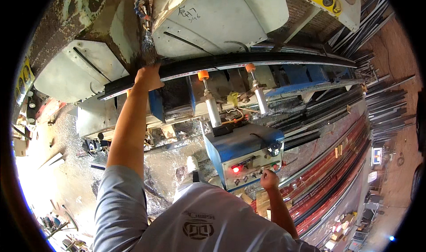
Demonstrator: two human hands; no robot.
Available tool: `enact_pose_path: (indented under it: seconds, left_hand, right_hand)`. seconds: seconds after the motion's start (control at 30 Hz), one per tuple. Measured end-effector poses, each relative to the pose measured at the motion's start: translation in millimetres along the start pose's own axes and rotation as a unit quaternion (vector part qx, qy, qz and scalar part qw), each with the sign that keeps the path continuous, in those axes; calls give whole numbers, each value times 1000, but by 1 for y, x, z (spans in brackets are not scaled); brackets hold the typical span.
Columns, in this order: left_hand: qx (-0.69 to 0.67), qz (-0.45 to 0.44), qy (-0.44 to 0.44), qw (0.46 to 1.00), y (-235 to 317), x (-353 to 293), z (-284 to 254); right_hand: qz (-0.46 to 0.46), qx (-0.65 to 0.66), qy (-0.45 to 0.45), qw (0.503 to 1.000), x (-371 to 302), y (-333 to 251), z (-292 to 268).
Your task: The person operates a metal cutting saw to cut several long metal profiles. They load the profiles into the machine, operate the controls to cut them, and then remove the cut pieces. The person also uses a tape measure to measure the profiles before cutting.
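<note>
A long dark profile (186,68) with a pale printed strip along its near edge lies across the machine bed. My left hand (148,77) reaches over it near its left end, fingers closed round it. Two silver clamp cylinders (213,112) with orange tips (203,75) stand at the profile's near side, their tips at or close to its edge. Below them sits a blue control box (242,136) with a lit red lamp (236,169) and several knobs. My right hand (269,179) is closed at the right of its panel; what its fingers touch is hidden.
Pale machine housings (217,19) rise behind the profile. To the right, long bars lie on a red rack (319,181), and more bars (390,108) are stacked beyond it. Crumpled shiny film (171,159) covers the floor near my shoe (192,164).
</note>
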State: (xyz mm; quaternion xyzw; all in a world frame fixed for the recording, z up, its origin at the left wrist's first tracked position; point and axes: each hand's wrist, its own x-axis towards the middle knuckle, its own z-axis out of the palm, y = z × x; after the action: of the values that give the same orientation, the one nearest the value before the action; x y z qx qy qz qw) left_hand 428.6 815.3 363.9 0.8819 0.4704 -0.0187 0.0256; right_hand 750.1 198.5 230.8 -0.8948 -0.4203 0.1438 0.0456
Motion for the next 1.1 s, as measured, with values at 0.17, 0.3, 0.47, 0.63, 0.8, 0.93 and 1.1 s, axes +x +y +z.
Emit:
enact_pose_path:
  seconds: [0.17,0.3,0.47,0.63,0.8,0.93,1.1]
  left_hand:
    - [0,9,16,1000,7,-5,-11]
    - [-7,10,34,999,-6,2,4]
    - [-9,11,65,998,-1,-2,1]
    - [-3,12,36,999,3,-3,-7]
    - [4,5,29,1000,1,1,3]
    - [-1,-13,-7,1000,5,4,0]
    - [7,-41,-19,999,5,-4,-6]
  right_hand:
    - [-84,115,159,977,72,-44,-78]
    - [-189,208,229,932,166,-126,-152]
    - [-349,146,240,894,266,-241,-209]
    - [-363,15,116,925,366,-279,-205]
    - [-254,-43,-119,959,451,-240,-221]
    - [-272,-197,-133,932,453,-217,-212]
    - [-357,-256,-6,898,450,-207,-200]
